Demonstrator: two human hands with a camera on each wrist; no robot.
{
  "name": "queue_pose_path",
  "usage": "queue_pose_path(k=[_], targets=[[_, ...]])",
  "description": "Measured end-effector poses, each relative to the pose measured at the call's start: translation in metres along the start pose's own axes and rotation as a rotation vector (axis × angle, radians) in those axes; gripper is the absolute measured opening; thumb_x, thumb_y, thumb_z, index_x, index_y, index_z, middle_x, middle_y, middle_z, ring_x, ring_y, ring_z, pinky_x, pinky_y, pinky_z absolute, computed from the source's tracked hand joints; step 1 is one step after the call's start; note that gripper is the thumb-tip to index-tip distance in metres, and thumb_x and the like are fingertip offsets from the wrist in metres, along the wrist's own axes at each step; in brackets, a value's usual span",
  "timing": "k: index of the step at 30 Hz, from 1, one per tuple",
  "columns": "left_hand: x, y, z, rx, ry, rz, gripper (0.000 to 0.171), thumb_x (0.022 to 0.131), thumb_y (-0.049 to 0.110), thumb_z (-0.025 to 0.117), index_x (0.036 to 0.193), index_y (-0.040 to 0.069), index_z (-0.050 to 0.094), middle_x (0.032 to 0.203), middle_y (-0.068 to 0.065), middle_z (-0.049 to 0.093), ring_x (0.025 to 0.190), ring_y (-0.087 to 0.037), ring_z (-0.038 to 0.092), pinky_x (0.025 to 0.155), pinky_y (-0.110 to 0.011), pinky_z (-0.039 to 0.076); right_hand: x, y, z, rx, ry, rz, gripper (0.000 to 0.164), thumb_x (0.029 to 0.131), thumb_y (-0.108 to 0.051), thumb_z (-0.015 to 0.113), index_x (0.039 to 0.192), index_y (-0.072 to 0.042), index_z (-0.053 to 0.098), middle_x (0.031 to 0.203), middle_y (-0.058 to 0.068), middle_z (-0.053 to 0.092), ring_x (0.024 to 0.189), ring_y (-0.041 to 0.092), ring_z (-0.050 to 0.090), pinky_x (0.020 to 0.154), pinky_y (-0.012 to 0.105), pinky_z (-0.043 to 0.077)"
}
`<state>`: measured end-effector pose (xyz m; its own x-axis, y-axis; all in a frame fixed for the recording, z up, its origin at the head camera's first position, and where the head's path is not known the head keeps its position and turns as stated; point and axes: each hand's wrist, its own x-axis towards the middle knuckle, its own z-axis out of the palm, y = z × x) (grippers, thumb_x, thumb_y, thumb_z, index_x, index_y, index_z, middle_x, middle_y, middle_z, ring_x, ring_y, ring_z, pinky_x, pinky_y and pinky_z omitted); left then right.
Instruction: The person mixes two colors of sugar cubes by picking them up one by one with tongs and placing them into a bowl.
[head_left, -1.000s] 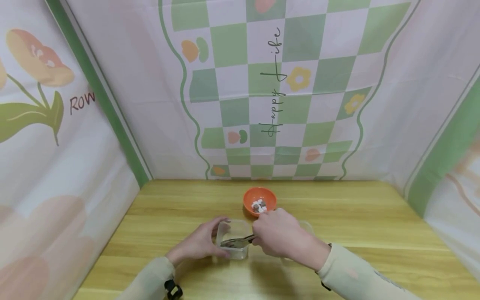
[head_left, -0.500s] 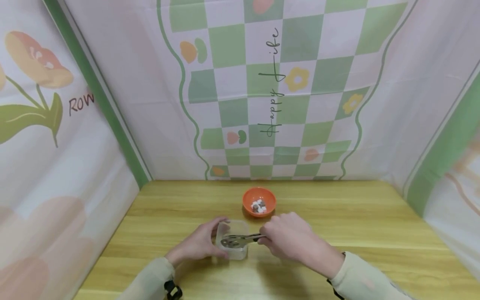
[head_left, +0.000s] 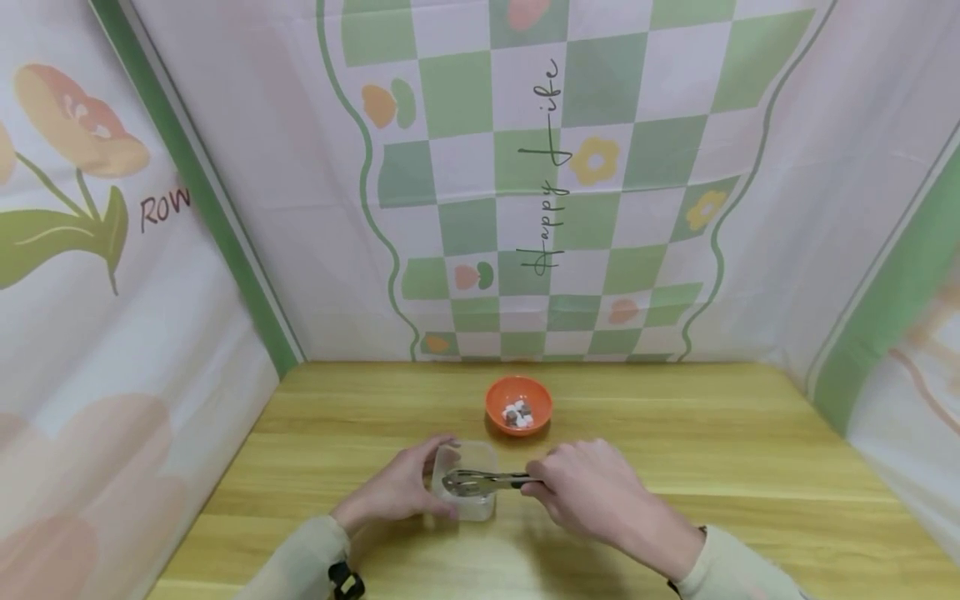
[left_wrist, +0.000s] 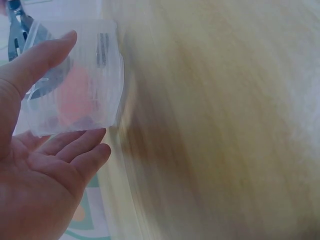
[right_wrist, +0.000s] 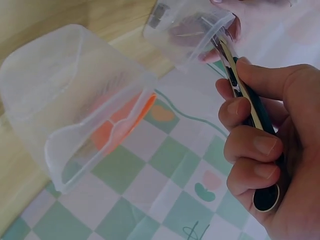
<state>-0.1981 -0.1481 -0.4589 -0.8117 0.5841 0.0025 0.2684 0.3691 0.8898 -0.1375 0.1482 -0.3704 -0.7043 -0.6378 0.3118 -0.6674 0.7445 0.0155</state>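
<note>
My left hand (head_left: 405, 482) holds a small clear plastic container (head_left: 476, 507) on the table, thumb on the near side and fingers on the far side. In the left wrist view the thumb (left_wrist: 47, 57) lies against the container's wall. My right hand (head_left: 596, 492) grips metal tongs (head_left: 487, 482) by their dark handles. The slotted heads of the tongs reach into the container; whether anything lies between them cannot be made out. Behind the hands sits an orange bowl (head_left: 498, 400) with several small white and brown cubes (head_left: 519, 413) in it.
A second clear plastic container (right_wrist: 55, 75) stands near the right hand in the right wrist view; that hand hides it in the head view. The wooden table (head_left: 712, 425) ends at a fabric backdrop (head_left: 525, 192) with green checks.
My right hand has drawn back to the right and towards me, away from the bowl. The tongs have shifted with it, their heads still within the container. My left hand stays put.
</note>
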Motion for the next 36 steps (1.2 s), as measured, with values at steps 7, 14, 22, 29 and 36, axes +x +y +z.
queue_pose_path(k=[7,14,22,29,36], targets=[[-0.001,0.001,0.000,-0.004,0.004,-0.008,0.097,0.070,0.008,0.097,0.153,0.013,0.047,0.142,-0.016,0.062,0.130,-0.031,0.060,0.111,-0.049,0.048,-0.006,0.001,0.005,0.009,0.042,0.004,0.034,0.094,-0.036,0.080,0.070,-0.026,0.058,0.060,-0.017,0.038,0.050,0.001,0.031,0.040,0.022,0.025],[-0.001,0.001,0.000,0.008,0.006,-0.017,0.098,0.071,0.009,0.097,0.154,0.010,0.046,0.144,-0.016,0.060,0.133,-0.033,0.058,0.113,-0.052,0.045,-0.010,0.003,0.007,0.036,0.055,0.030,0.028,0.094,-0.035,0.080,0.074,-0.026,0.062,0.061,-0.018,0.042,0.052,0.001,0.033,0.042,0.021,0.027],[-0.001,0.002,-0.001,0.018,0.005,-0.018,0.098,0.071,0.010,0.097,0.154,0.010,0.045,0.144,-0.012,0.061,0.133,-0.033,0.058,0.114,-0.053,0.044,-0.014,0.004,0.008,0.060,0.082,0.041,0.025,0.094,-0.035,0.080,0.077,-0.026,0.065,0.064,-0.018,0.049,0.054,-0.001,0.035,0.042,0.020,0.028],[-0.002,0.005,-0.001,0.019,0.005,-0.027,0.100,0.072,0.009,0.097,0.156,0.008,0.043,0.144,-0.013,0.061,0.132,-0.034,0.058,0.113,-0.054,0.045,-0.016,0.004,0.008,0.065,0.117,0.040,0.021,0.094,-0.035,0.081,0.079,-0.026,0.069,0.066,-0.017,0.055,0.055,-0.002,0.037,0.043,0.019,0.029],[-0.002,0.007,-0.002,0.008,-0.001,-0.037,0.099,0.073,0.009,0.096,0.156,0.010,0.043,0.143,-0.010,0.061,0.131,-0.033,0.059,0.110,-0.051,0.049,-0.019,0.005,0.007,0.079,0.130,0.058,0.015,0.094,-0.034,0.081,0.083,-0.026,0.073,0.069,-0.016,0.059,0.055,-0.002,0.040,0.043,0.019,0.032]])
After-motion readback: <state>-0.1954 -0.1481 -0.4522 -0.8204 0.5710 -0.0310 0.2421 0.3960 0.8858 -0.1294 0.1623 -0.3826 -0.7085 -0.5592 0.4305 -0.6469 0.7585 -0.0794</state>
